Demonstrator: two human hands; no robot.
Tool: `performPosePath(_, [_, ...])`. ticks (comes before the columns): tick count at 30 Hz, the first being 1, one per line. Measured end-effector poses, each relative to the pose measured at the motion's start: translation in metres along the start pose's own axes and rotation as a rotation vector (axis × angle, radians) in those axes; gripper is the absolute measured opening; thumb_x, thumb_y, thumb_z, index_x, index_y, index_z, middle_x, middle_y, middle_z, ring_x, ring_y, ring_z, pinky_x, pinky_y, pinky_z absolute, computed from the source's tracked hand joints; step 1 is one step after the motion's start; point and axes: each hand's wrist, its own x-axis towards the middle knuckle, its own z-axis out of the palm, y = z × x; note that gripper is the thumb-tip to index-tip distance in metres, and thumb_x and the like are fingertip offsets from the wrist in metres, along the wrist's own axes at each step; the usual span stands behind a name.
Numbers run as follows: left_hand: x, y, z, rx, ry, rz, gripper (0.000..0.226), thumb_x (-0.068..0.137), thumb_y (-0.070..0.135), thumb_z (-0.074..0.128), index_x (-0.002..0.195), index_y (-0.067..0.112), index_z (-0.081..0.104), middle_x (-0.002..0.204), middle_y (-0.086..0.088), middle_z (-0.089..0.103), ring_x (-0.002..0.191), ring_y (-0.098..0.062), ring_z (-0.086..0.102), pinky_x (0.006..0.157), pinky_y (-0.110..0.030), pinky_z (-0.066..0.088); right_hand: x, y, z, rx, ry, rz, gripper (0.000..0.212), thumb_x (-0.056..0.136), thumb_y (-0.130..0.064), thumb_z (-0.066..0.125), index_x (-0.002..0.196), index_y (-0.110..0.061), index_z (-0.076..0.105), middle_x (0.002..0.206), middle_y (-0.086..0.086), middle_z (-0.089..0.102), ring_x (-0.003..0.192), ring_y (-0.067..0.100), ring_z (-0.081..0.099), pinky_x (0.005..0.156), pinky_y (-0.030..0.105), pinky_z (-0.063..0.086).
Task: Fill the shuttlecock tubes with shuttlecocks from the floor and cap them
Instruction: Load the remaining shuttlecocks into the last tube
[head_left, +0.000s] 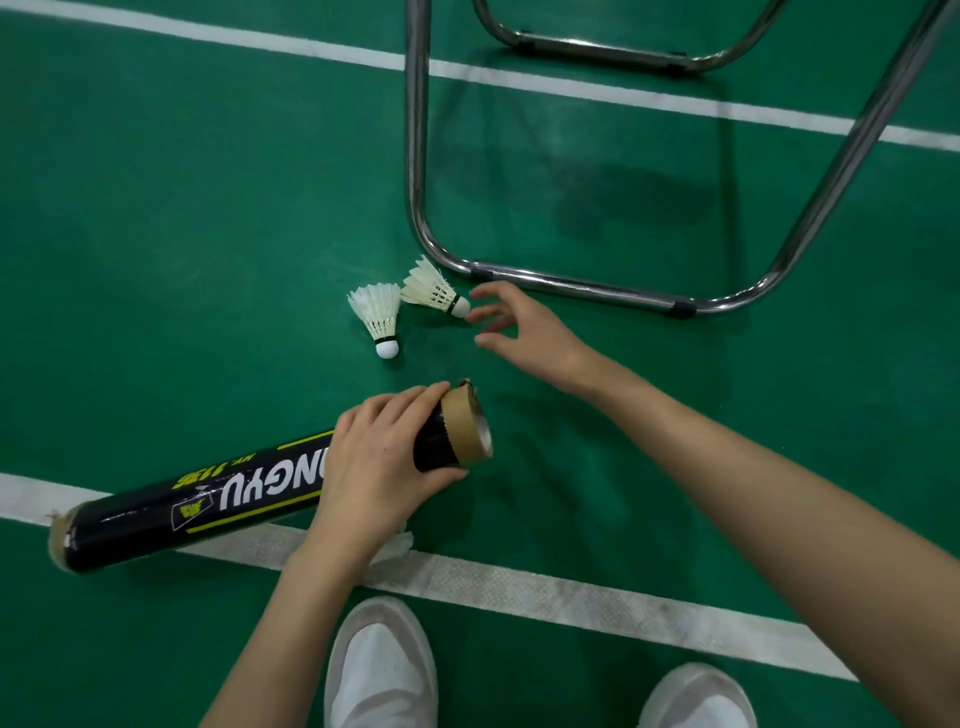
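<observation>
A long black shuttlecock tube (208, 499) with yellow and white print lies across the green floor. My left hand (379, 462) grips it near its open, brown-taped end (470, 434). Two white feather shuttlecocks lie on the floor beyond the tube: one (379, 317) with its cork toward me, the other (434, 288) with its cork pointing right. My right hand (519, 325) hovers with fingers spread, fingertips right beside the cork of the right shuttlecock. White feathers of a third shuttlecock (397, 545) peek out under my left wrist.
A chrome tubular chair frame (571, 286) stands on the floor just beyond my right hand. White court lines cross the floor, one (571, 597) under the tube. My two white shoes (382, 670) are at the bottom edge.
</observation>
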Motion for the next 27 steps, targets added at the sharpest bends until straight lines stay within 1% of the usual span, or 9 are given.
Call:
performPosePath(7, [-0.002, -0.02, -0.008, 0.005, 0.044, -0.052, 0.087, 0.049, 0.043, 0.085, 0.127, 0.022, 0.053, 0.117, 0.004, 0.062, 0.098, -0.024, 0.057, 0.079, -0.039, 0.043, 0.056, -0.005, 0.008, -0.238, -0.095, -0.06, 0.055, 0.086, -0.005, 0.058, 0.135, -0.015, 0.036, 0.14, 0.002, 0.046, 0.127, 0.016, 0.044, 0.104, 0.024, 0.033])
performPosePath(10, [-0.004, -0.029, -0.011, 0.003, 0.042, -0.077, 0.087, 0.05, 0.044, 0.085, 0.127, 0.022, 0.052, 0.117, 0.005, 0.062, 0.099, -0.023, 0.056, 0.08, -0.038, 0.042, 0.076, -0.012, 0.013, -0.262, -0.097, -0.05, 0.065, 0.085, -0.002, 0.058, 0.14, -0.017, 0.028, 0.147, 0.0, 0.038, 0.132, 0.017, 0.037, 0.105, 0.027, 0.033])
performPosePath(12, [-0.006, -0.034, -0.013, 0.002, 0.047, -0.085, 0.087, 0.05, 0.045, 0.084, 0.127, 0.021, 0.052, 0.117, 0.005, 0.062, 0.099, -0.022, 0.057, 0.08, -0.038, 0.043, 0.086, -0.016, 0.017, -0.245, -0.106, -0.033, 0.069, 0.084, 0.002, 0.054, 0.142, -0.017, 0.023, 0.149, -0.003, 0.034, 0.13, 0.017, 0.04, 0.099, 0.029, 0.04])
performPosePath(14, [-0.008, -0.037, -0.015, -0.003, 0.056, -0.093, 0.087, 0.05, 0.045, 0.084, 0.127, 0.021, 0.053, 0.117, 0.005, 0.062, 0.098, -0.021, 0.057, 0.08, -0.038, 0.043, 0.095, -0.017, 0.022, -0.239, -0.117, -0.016, 0.07, 0.082, 0.007, 0.05, 0.142, -0.017, 0.022, 0.15, -0.006, 0.033, 0.125, 0.019, 0.044, 0.083, 0.031, 0.049])
performPosePath(16, [-0.008, -0.041, -0.016, -0.003, 0.057, -0.1, 0.086, 0.049, 0.044, 0.084, 0.126, 0.021, 0.053, 0.116, 0.006, 0.062, 0.098, -0.021, 0.057, 0.08, -0.038, 0.043, 0.102, -0.014, 0.025, -0.253, -0.133, -0.003, 0.07, 0.081, 0.011, 0.047, 0.141, -0.017, 0.023, 0.15, -0.008, 0.032, 0.125, 0.019, 0.043, 0.065, 0.024, 0.048])
performPosePath(18, [-0.006, -0.044, -0.016, -0.001, 0.058, -0.104, 0.087, 0.049, 0.045, 0.085, 0.126, 0.022, 0.053, 0.116, 0.006, 0.063, 0.097, -0.022, 0.058, 0.08, -0.038, 0.044, 0.109, -0.009, 0.028, -0.257, -0.155, 0.003, 0.072, 0.08, 0.014, 0.044, 0.141, -0.018, 0.023, 0.15, -0.008, 0.032, 0.127, 0.019, 0.039, 0.062, 0.019, 0.043])
performPosePath(21, [-0.002, -0.048, -0.016, -0.005, 0.064, -0.114, 0.086, 0.049, 0.045, 0.085, 0.126, 0.021, 0.053, 0.115, 0.005, 0.063, 0.097, -0.022, 0.058, 0.079, -0.038, 0.043, 0.118, -0.005, 0.027, -0.336, -0.103, -0.033, 0.073, 0.077, 0.018, 0.042, 0.14, -0.018, 0.025, 0.143, -0.002, 0.04, 0.128, 0.02, 0.03, 0.083, 0.025, 0.038])
performPosePath(23, [0.0, -0.049, -0.017, -0.005, 0.069, -0.121, 0.086, 0.049, 0.045, 0.085, 0.126, 0.021, 0.053, 0.116, 0.005, 0.063, 0.098, -0.021, 0.057, 0.079, -0.036, 0.042, 0.12, -0.004, 0.024, -0.404, -0.038, -0.073, 0.068, 0.078, 0.016, 0.043, 0.137, -0.016, 0.032, 0.13, 0.003, 0.047, 0.121, 0.021, 0.032, 0.092, 0.03, 0.035])
performPosePath(27, [0.003, -0.05, -0.015, -0.002, 0.068, -0.126, 0.086, 0.049, 0.044, 0.085, 0.125, 0.02, 0.054, 0.116, 0.004, 0.063, 0.098, -0.023, 0.058, 0.079, -0.037, 0.042, 0.116, 0.006, 0.016, -0.556, 0.006, -0.085, 0.038, 0.085, 0.006, 0.051, 0.119, -0.012, 0.052, 0.104, -0.001, 0.044, 0.107, 0.016, 0.035, 0.086, 0.027, 0.032])
